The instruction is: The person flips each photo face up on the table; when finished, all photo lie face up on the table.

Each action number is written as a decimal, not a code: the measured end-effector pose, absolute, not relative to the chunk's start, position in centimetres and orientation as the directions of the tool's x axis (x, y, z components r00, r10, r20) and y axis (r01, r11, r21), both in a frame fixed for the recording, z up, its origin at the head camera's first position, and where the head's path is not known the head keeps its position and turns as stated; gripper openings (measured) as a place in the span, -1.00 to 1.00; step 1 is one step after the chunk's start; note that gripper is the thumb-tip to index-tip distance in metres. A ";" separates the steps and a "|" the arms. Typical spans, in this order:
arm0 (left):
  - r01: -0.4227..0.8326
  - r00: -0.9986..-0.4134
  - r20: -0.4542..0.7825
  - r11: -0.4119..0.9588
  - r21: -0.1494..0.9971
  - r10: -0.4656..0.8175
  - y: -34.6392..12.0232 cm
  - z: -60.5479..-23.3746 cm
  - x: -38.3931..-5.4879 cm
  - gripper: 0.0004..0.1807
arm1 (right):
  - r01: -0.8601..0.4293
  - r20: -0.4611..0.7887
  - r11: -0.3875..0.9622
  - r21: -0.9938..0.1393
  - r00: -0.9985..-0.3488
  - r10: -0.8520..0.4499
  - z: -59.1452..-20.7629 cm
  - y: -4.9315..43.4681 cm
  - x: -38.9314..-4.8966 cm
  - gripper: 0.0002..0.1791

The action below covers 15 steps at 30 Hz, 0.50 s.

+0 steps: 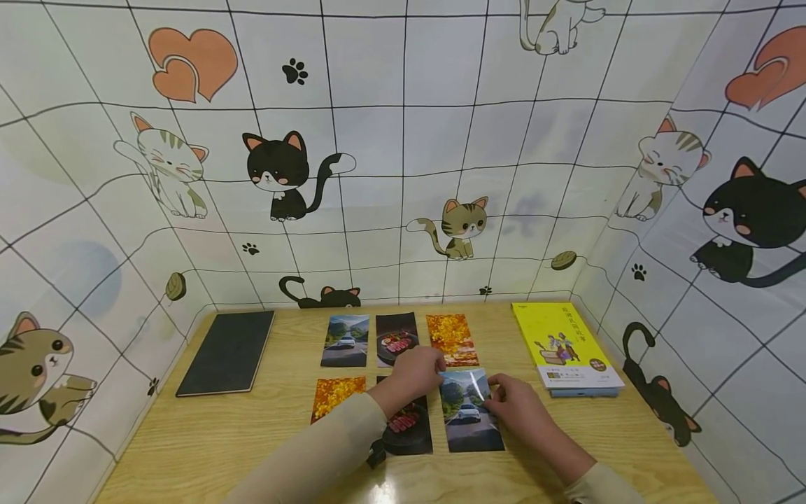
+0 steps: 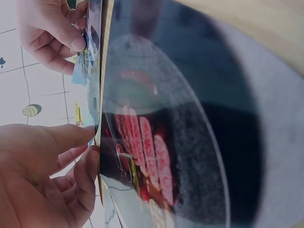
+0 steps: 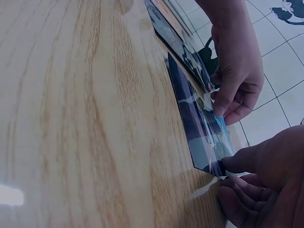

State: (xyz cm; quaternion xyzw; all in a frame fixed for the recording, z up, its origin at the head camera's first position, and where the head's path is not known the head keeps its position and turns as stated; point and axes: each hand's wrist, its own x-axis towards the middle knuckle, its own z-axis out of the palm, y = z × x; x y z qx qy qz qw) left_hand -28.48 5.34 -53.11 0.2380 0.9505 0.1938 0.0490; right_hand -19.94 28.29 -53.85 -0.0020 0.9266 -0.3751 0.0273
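A glossy photo of a car on a road point(image 1: 469, 420) lies in the near row at the right, both hands on it. My left hand point(image 1: 415, 378) pinches its far left corner, the forearm crossing over the steak photo point(image 1: 408, 428) beside it. At its right edge, my right hand point(image 1: 519, 413) pinches the photo between thumb and fingers, as the right wrist view shows at the photo's edge point(image 3: 202, 137). The near autumn-leaf photo point(image 1: 336, 397) is partly hidden under the left sleeve. The steak photo point(image 2: 190, 142) fills much of the left wrist view.
Behind stands a far row: another car photo point(image 1: 345, 341), a second steak photo point(image 1: 395, 334) and a second leaf photo point(image 1: 452, 339). A black notebook point(image 1: 227, 353) lies at the left, a yellow book point(image 1: 563, 343) at the right on a blue one. Cat-printed cloth point(image 1: 378, 140) surrounds the table.
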 end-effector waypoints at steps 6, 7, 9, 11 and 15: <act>0.429 -0.882 -0.007 0.810 0.400 0.471 5.3 -53.4 -28.5 -0.86 | 0.028 -0.063 0.712 -0.702 -0.998 -0.023 -54.0 28.5 -20.1 -0.68; 0.428 -0.882 -0.009 0.809 0.403 0.471 5.3 -53.5 -28.5 -0.87 | 0.030 -0.066 0.712 -0.701 -0.998 -0.022 -54.1 28.6 -20.2 -0.68; 0.427 -0.882 -0.008 0.806 0.409 0.472 5.2 -53.5 -28.5 -0.87 | 0.035 -0.070 0.710 -0.703 -0.997 -0.021 -54.1 28.6 -20.2 -0.68; 0.428 -0.881 -0.005 0.801 0.419 0.473 5.2 -53.7 -28.6 -0.87 | 0.042 -0.078 0.706 -0.707 -0.997 -0.018 -54.0 28.7 -20.3 -0.67; 0.427 -0.880 0.000 0.790 0.440 0.475 4.9 -53.9 -28.7 -0.86 | 0.053 -0.090 0.698 -0.714 -0.996 -0.017 -53.9 28.7 -20.3 -0.67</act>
